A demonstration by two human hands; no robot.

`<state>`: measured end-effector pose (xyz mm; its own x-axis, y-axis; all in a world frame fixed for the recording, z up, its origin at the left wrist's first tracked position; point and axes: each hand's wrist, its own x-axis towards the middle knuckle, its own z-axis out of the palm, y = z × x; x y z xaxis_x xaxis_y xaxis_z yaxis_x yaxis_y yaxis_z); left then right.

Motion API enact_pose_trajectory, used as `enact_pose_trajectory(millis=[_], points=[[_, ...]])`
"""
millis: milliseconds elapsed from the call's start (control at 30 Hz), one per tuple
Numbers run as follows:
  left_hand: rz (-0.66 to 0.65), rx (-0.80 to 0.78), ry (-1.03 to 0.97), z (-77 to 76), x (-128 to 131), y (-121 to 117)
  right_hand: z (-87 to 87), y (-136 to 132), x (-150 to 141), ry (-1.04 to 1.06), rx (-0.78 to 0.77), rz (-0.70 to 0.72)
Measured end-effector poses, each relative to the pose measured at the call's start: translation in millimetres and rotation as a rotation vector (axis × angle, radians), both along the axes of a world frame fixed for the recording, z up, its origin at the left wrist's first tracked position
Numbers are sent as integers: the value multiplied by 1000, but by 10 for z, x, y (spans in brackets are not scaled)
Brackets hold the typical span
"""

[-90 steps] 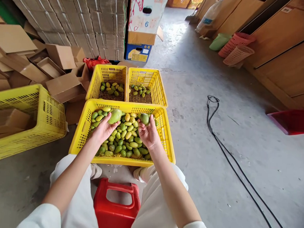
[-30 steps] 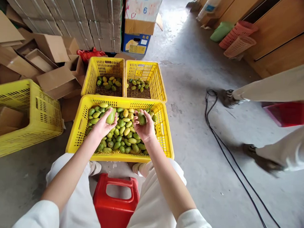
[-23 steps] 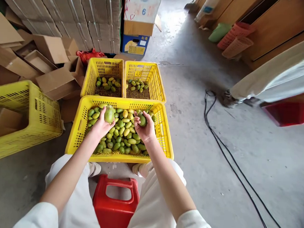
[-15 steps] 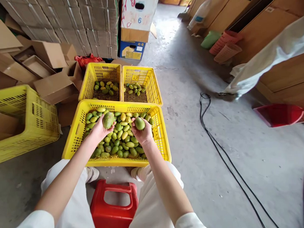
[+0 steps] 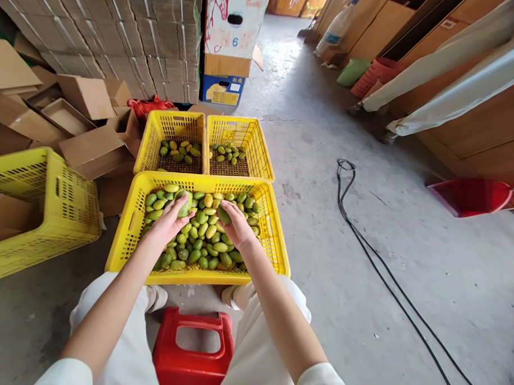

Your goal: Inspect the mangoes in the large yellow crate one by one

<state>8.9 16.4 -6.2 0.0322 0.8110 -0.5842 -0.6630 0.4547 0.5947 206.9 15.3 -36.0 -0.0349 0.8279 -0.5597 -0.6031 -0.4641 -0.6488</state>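
My left hand is closed round a large green mango, its fingers over the near side. Opposite it, my right hand grips a smaller dark green mango, partly hidden behind the fingers. Both hands are above a wide yellow crate that holds many green and yellowish mangoes. Behind it stand two smaller yellow crates, the left one and the right one, each with several mangoes at the bottom.
A red stool is between my legs. To the left are another yellow crate and loose cardboard boxes. Black cable runs over the floor at right, near a red dustpan. Another person's legs show at upper right.
Both hands have turned inward, so the fingers now cover more of the mangoes. The right hand has shifted slightly left. The other person's legs have moved, and two now show.
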Motion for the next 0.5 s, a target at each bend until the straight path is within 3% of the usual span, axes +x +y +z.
enact_pose_trajectory(millis=[233,500], points=[[-16,-107,153,98,69,-7,-72,21,37,-9,11,17],[-25,-107,38,29,74,8,-86,51,32,121,-62,44]])
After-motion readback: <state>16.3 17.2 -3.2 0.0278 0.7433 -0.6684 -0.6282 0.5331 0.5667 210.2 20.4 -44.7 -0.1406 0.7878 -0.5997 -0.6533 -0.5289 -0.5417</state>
